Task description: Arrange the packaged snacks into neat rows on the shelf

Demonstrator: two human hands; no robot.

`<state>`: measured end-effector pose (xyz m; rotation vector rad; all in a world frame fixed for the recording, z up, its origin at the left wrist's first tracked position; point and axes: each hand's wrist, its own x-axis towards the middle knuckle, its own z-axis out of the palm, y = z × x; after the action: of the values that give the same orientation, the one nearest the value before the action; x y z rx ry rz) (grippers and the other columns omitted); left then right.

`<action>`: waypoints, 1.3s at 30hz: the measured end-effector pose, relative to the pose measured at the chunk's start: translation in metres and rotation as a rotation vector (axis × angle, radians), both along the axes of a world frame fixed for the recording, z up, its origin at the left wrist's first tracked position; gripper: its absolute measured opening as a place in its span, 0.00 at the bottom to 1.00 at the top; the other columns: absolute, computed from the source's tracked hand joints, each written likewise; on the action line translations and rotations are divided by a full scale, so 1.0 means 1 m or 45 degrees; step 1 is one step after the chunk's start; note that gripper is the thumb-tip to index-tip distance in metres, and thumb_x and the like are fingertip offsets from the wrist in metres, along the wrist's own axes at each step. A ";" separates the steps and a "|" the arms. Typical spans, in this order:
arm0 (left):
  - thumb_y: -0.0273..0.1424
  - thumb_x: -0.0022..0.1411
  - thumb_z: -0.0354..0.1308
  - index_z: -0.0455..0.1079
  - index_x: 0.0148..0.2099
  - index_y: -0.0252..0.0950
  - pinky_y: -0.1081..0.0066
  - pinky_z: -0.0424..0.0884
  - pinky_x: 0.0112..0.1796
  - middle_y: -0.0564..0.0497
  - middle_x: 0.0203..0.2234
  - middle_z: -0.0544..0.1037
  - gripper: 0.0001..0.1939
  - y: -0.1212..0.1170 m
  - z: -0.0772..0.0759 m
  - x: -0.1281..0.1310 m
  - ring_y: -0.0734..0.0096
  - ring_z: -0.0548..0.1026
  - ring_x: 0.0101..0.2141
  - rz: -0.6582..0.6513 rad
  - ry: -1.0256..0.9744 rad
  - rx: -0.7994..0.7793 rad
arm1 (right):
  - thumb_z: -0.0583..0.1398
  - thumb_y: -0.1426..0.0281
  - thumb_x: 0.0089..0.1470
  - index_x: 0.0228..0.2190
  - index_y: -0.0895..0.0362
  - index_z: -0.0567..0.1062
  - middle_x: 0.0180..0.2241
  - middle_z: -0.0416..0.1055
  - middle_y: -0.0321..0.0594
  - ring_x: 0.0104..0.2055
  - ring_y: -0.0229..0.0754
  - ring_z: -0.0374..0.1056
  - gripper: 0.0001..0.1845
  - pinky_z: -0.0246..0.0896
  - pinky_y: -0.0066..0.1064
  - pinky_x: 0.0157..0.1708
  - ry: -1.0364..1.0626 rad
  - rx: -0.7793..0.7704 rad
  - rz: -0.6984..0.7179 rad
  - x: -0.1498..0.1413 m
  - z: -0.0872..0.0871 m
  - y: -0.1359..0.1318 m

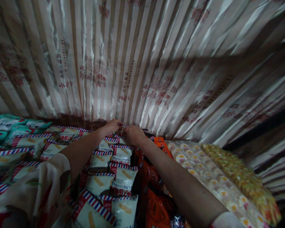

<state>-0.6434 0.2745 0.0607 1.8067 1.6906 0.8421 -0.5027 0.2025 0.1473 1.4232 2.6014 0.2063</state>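
Both my arms reach forward over rows of snack packets to the far edge of the display. My left hand [112, 125] is closed, pinching the top of a white packet with red and blue striped edges [120, 130] at the back of the row. My right hand [134, 135] is closed in a fist just beside it, on the same back-row packets; what its fingers hold is hidden. More of the same striped white snack packets [122, 179] lie in rows under my arms.
A shiny striped curtain [142, 63] with red print hangs right behind the display. Teal packets [7, 123] lie far left, orange packets [154, 202] under my right arm, and rows of small wrapped sweets [204, 171] and yellow ones [239, 177] at the right.
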 end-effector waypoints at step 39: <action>0.28 0.62 0.47 0.73 0.46 0.31 0.59 0.60 0.56 0.42 0.48 0.73 0.16 -0.123 0.076 0.044 0.59 0.65 0.55 0.117 0.393 0.637 | 0.47 0.56 0.61 0.44 0.60 0.72 0.44 0.73 0.49 0.44 0.42 0.71 0.25 0.64 0.32 0.45 2.025 -0.444 -0.912 0.161 -0.026 0.028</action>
<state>-0.5996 0.1520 0.1370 2.3012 1.8831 1.1536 -0.3412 0.2310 0.1216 2.8025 2.1605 -2.0580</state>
